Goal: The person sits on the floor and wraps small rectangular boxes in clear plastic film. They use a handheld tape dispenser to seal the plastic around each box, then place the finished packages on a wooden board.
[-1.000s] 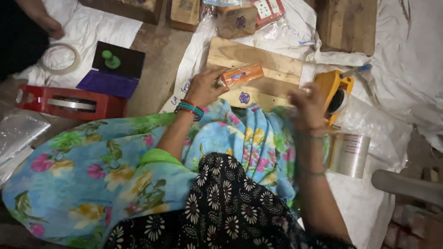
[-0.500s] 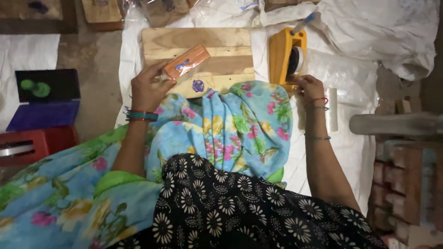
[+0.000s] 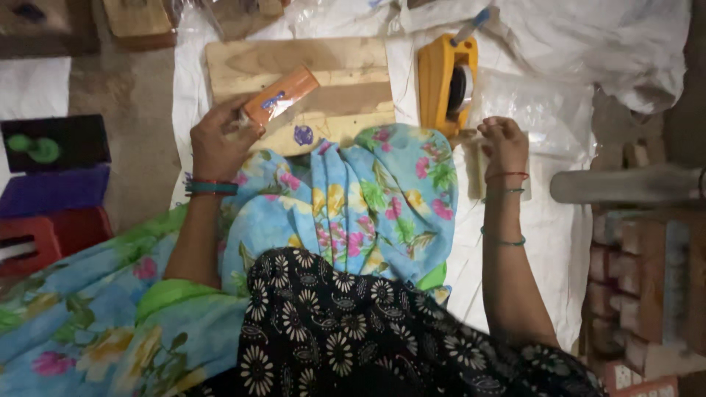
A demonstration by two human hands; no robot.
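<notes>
Since half a second ago, view shifted slightly: wooden board [image 3: 309, 73] and yellow tape dispenser [image 3: 446, 81] now sit a little lower and larger in frame. Both hands are in much the same places relative to them.

Left hand [image 3: 217, 140]: closed around one end of the orange packet [image 3: 282, 94], a flat rectangular pack in clear wrap. Packet is held tilted over the board's left half; whether its far end touches the wood, cannot tell.

Right hand [image 3: 504, 143]: fingers curled, resting at the near end of the tape dispenser, beside a clear plastic bag [image 3: 540, 110] on the white sheet [image 3: 544, 220]. Whether it grips tape or the bag's edge, cannot tell; fingers hide it.

Progress, as judged: packet is in hand but not in any bag and shows no tape on it. Dispenser stands untouched on its side. Packing looks barely begun for this piece.

Nearby: floral cloth [image 3: 368, 198] over my lap, red stool [image 3: 51, 235] far left, stacked small boxes [image 3: 632, 287] at right.
</notes>
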